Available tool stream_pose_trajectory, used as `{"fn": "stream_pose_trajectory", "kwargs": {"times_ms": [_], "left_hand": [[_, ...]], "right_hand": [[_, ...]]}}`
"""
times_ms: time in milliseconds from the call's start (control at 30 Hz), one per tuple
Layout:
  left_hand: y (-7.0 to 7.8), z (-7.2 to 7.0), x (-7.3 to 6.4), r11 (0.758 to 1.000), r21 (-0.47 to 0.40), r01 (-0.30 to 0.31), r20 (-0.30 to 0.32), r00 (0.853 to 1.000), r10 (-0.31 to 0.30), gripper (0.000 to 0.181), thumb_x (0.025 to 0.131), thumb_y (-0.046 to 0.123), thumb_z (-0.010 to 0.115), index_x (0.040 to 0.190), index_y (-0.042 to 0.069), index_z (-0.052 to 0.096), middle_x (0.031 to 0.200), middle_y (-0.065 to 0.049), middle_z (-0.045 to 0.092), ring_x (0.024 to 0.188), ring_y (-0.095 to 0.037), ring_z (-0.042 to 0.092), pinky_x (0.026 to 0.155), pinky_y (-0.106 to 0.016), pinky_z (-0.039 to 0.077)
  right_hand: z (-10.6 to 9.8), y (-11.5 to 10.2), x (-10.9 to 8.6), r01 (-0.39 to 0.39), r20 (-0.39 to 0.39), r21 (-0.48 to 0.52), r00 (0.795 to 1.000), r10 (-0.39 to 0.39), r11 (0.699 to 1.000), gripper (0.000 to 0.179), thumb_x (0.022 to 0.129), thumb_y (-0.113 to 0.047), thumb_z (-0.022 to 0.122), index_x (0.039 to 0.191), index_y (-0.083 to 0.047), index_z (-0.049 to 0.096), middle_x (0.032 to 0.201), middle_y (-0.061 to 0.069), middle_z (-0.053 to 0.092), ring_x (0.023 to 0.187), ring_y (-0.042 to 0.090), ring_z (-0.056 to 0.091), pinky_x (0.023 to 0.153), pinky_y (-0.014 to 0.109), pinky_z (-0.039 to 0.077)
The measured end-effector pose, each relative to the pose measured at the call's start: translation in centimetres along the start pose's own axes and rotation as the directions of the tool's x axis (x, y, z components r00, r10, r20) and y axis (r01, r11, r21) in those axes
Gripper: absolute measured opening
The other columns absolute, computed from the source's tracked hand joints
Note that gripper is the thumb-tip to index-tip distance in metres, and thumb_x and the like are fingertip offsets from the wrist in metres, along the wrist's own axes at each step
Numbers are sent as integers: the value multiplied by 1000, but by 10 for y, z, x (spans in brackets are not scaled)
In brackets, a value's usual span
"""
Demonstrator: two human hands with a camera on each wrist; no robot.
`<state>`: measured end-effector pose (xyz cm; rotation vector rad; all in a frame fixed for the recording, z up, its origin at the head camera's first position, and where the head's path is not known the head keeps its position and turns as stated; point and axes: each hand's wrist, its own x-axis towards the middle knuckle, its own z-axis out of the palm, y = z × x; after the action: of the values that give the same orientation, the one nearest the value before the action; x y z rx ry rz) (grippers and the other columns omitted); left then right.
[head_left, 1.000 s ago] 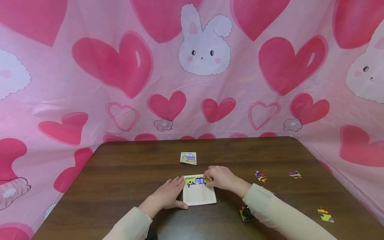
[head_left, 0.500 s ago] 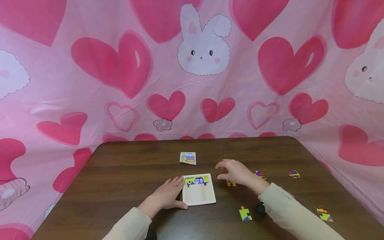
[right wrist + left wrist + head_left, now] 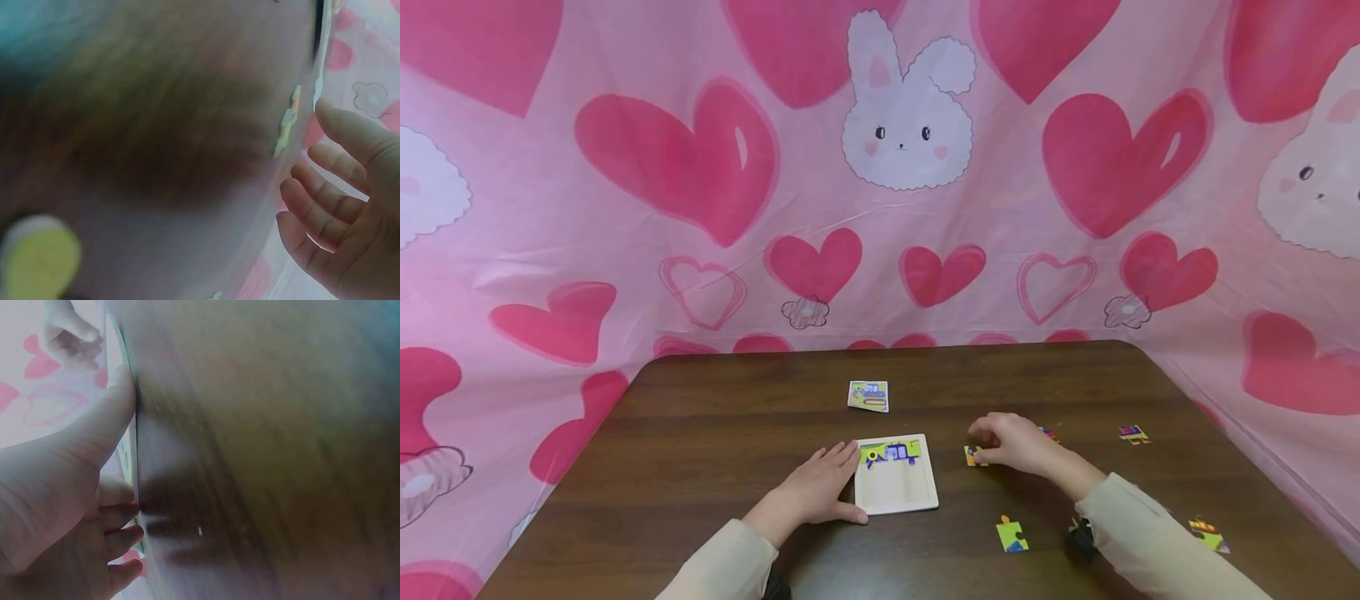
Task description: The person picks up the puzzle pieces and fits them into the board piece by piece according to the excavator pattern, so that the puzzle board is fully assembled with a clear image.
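Note:
A square, pale puzzle tray (image 3: 895,492) lies on the dark wooden table, with joined puzzle pieces (image 3: 898,452) filling its top strip. My left hand (image 3: 816,486) rests along the tray's left side, fingers straight and the thumb at its lower left corner. Right of the tray, my right hand (image 3: 1017,443) is over an orange and yellow puzzle piece (image 3: 971,456), its thumb tip overlapping the piece in the head view and hiding part of it. In the right wrist view the fingers (image 3: 322,203) are loosely bent and parted from the thumb.
Behind the tray lies a small picture card (image 3: 868,397) of a blue vehicle. Several loose pieces are spread rightward: a green one (image 3: 1012,536) in front, a striped one (image 3: 1208,535) and a purple one (image 3: 1133,434). Another (image 3: 1048,433) is partly behind my right wrist.
My right hand has left the pieces in the tray's upper right and moved right to the loose orange and yellow piece. The left hand stays on the tray's edge.

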<state>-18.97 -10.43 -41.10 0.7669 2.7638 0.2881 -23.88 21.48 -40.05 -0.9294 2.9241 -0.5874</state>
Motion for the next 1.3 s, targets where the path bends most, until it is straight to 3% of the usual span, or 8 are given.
{"fn": "stream_pose_trajectory", "kwargs": {"times_ms": [267,967,1300], "left_hand": [[-1,1,-1,1000,-7,-2,2,1000,2,91,74,56,67,138,-3,38,145,-16,31,133,-32,26,105,-49,23],[0,-1,-1,1000,10,-13,-14,1000,13,90,74,56,67,137,-3,39,144,-17,33,132,-32,27,104,-49,24],[-1,0,-1,1000,7,-9,-5,1000,9,90,74,55,67,137,-3,38,145,-16,32,132,-32,27,105,-48,23]], "right_hand": [[4,9,-5,-6,43,18,999,5,1000,27,73,-21,79,91,-8,64,73,-6,50,66,11,45,59,28,43],[4,14,-4,11,46,49,999,-14,999,21,74,-18,78,82,-12,59,74,-6,51,66,10,45,58,27,43],[1,6,2,50,-35,117,998,-46,992,24,74,-15,77,80,-10,54,68,-9,52,61,6,48,55,23,44]]}}
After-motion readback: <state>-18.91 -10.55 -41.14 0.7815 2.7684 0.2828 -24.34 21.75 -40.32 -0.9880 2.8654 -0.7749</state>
